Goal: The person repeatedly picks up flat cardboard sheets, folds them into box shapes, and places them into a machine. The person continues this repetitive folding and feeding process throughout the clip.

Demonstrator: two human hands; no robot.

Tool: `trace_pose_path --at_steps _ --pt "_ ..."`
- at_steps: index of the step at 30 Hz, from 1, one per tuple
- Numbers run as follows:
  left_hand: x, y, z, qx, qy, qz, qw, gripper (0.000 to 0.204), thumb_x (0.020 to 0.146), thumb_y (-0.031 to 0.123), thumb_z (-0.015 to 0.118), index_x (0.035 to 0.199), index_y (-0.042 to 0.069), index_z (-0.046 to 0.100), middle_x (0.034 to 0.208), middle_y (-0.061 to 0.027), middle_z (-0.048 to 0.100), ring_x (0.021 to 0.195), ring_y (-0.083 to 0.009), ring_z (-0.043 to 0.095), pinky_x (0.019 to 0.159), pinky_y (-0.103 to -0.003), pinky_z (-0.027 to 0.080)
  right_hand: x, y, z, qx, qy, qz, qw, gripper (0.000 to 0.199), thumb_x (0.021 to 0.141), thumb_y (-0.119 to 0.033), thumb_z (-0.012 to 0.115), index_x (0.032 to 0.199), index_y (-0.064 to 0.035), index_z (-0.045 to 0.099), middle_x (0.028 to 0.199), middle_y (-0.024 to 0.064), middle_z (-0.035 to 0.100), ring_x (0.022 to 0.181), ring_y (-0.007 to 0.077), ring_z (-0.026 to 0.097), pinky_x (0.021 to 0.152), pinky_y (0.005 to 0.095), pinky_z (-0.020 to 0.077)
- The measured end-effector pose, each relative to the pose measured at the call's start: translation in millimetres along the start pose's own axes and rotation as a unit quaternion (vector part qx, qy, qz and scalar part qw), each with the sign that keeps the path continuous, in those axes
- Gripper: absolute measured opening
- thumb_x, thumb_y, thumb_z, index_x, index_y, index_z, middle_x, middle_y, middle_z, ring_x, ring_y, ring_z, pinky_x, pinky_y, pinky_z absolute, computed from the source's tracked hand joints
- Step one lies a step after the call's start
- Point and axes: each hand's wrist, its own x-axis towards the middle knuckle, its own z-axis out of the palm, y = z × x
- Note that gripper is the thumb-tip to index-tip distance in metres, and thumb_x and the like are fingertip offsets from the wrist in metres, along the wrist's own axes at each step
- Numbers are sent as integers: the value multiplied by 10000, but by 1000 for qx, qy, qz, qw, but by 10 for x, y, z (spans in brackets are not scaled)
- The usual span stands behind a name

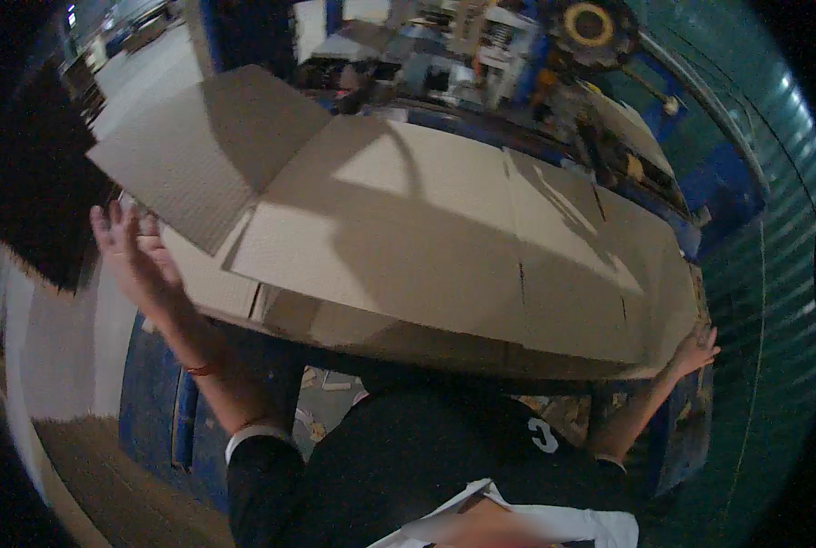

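Note:
A large flat brown cardboard box blank (pixel 408 228) with fold lines and slots lies across the machine's bed in front of me. At its left end a wide flap (pixel 211 151) angles up. My left hand (pixel 140 260) is raised next to this flap, palm toward it and fingers stretched apart; whether the fingertips touch the edge, I cannot tell. My right hand (pixel 695 352) lies against the right end of the blank, near its front corner, fingers extended along the edge. Beneath the front edge, another cardboard layer (pixel 362 333) shows.
Beyond the blank stands a blue machine with metal parts and a round dark wheel with a yellow ring (pixel 589 26). A green corrugated wall (pixel 773 301) runs along the right. Stacked cardboard (pixel 106 475) lies at lower left, and scraps (pixel 321 388) litter the floor below.

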Motion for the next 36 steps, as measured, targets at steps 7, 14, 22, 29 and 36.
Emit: trace_pose_path --at_steps 7,14,22,29,36 --pt "829 -123 70 440 -274 172 837 399 848 13 519 1234 -35 431 1277 -171 469 1119 -234 502 859 -303 436 10 819 745 647 -108 352 668 342 855 -213 548 1097 27 516 1085 116 558 968 233 534 744 367 488" --pt "11 -139 -189 239 -134 -82 958 295 838 140 562 1085 -22 562 1057 -83 579 963 -165 518 793 -298 418 15 73 -562 625 -96 129 764 472 822 -62 533 1268 28 407 1181 125 532 1038 228 522 909 359 395" --pt "-1262 -14 116 356 -440 0 824 335 824 49 567 1151 -21 544 1217 -150 539 1098 -252 529 941 -348 392 -1550 -490 -1291 385 -223 -439 781 111 789 -57 608 899 -63 625 994 160 642 953 278 614 793 396 497" --pt "-1564 -148 666 447 -717 154 513 467 770 122 498 1230 183 548 1357 -108 422 1264 -312 377 1058 -448 267 -1465 -831 -924 376 -339 -565 651 294 725 -53 628 1011 -120 627 1138 82 596 1076 289 553 887 420 453" --pt "-1386 -261 754 452 -703 151 527 489 782 127 501 1270 149 505 1365 -127 405 1274 -324 356 1062 -451 258 -1233 -994 -472 275 -426 -594 624 478 719 -311 681 1137 -107 572 1276 121 488 1201 284 446 953 407 398"
